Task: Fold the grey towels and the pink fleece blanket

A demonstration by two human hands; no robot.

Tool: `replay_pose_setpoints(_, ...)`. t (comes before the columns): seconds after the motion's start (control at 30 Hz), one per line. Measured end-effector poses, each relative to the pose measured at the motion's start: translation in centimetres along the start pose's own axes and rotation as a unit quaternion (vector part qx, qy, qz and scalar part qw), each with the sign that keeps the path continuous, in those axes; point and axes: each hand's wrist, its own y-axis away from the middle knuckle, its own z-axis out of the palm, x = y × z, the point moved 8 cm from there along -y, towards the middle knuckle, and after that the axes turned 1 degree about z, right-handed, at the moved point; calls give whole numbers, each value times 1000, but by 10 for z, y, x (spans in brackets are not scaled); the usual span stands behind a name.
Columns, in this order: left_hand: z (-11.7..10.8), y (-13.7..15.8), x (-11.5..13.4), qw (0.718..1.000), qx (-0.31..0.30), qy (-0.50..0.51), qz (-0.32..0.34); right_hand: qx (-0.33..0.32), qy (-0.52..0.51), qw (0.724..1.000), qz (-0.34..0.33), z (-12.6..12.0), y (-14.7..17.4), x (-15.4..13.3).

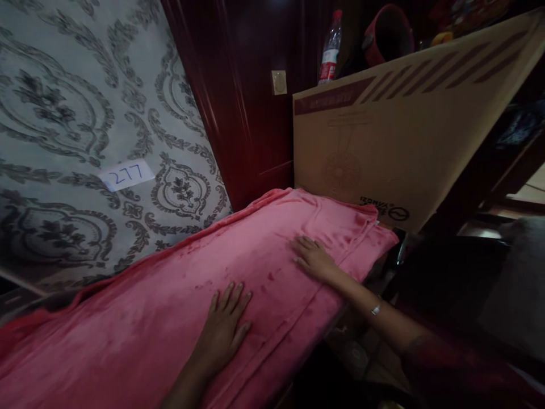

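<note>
A pink fleece blanket lies spread over a long raised surface that runs from the lower left to the middle right. My left hand rests flat on it, fingers apart, near the front edge. Farther along, my right hand also lies flat on the blanket, palm down, close to its folded far end. A bracelet sits on my right wrist. Neither hand holds anything.
A large cardboard box stands behind the blanket's far end. On top of it are a plastic water bottle and a red container. Patterned wallpaper with a paper label "277" fills the left. Dark red wooden panelling is behind.
</note>
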Motion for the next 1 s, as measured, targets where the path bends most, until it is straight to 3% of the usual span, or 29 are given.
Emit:
replay_pose_setpoints(0.13, 1, 0, 0, 1000, 0, -6, 0, -21, 45, 998, 46, 8, -9, 33)
replay_pose_setpoints(0.27, 5, 1, -2, 1000, 12, -16, 2, 22, 92, 979, 179, -10, 9, 100)
replay_pose_setpoints(0.33, 7, 1, -3, 1000, 12, -20, 3, 35, 106, 971, 212, -22, 17, 118)
replay_pose_setpoints(0.4, 7, 0, -4, 1000, 12, -24, 5, 40, 106, 974, 196, -29, 14, 114)
replay_pose_setpoints(0.57, 4, 0, -5, 999, 27, -30, 13, 35, 38, 998, 41, -21, -29, 53)
replay_pose_setpoints(0.67, 5, 1, -6, 999, 35, -33, 19, 19, 39, 997, 62, -13, -54, 52)
replay_pose_setpoints(0.8, 8, 2, -9, 997, 48, -47, 26, 12, 62, 984, 167, -13, -56, 107)
replay_pose_setpoints(0.9, 11, 2, -10, 996, 61, -63, 31, 41, 82, 967, 238, -21, -36, 155)
replay_pose_setpoints(1.0, 13, 2, -11, 995, 66, -64, 32, 69, 100, 954, 276, -27, -12, 183)
